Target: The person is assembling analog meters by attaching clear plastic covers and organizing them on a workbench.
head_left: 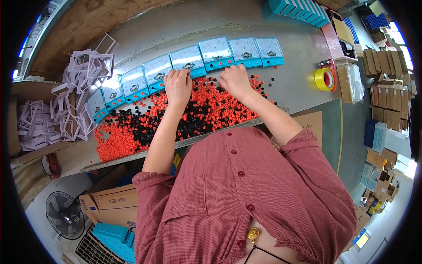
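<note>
While the left hand (pixel 178 86) and right hand (pixel 236 80) rest curled among small red and black plastic caps (pixel 189 115) heaped on the grey tabletop (pixel 290 83), whether their fingers pinch any cannot be told; just beyond the fingertips, a curved row of blue-framed panel meters (pixel 189 59) looks largely laid out, with many caps left.

A brown corrugated cardboard carton (pixel 115 203) with printed panels sits on the floor at lower left, beside the fan. A row of small teal boxes (pixel 300 9) stands at the desk's far edge. Flat brown cardboard packages (pixel 387 62) are stacked at far right, above blue plastic crates (pixel 374 134).
</note>
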The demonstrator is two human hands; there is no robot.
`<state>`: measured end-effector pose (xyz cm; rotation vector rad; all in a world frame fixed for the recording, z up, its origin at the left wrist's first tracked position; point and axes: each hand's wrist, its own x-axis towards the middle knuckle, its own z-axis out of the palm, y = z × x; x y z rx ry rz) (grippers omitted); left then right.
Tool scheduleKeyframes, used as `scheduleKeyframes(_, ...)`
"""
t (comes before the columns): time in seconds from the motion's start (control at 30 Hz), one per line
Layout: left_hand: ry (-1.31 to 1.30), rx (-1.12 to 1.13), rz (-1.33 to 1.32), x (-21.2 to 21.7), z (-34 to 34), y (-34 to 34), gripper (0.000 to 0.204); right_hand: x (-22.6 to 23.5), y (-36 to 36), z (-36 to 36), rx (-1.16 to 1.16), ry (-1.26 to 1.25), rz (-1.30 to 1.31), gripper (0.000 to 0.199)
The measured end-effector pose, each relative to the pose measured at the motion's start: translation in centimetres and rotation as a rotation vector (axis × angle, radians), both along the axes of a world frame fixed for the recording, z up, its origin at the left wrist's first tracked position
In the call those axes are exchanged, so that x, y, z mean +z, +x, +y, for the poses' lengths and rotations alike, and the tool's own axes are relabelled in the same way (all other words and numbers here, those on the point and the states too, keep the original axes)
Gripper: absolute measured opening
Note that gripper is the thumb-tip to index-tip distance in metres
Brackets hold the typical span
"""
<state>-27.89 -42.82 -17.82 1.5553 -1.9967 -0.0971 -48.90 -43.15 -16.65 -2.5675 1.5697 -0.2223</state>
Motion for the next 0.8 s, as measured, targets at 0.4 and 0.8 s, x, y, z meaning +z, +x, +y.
scheduleKeyframes(0.4, 0.047, -0.020, -0.162, -0.1, -0.3, 0.0, 0.013, -0.7, -2.6, 2.4, -0.073, -0.030, 0.113, 0.005)
scheduleKeyframes(0.8, 0.033, -0.023, -0.126, 0.0, 0.3, -0.9, 0.016, -0.6, -4.6, 1.8, -0.276, -0.156, -0.213, 0.007)
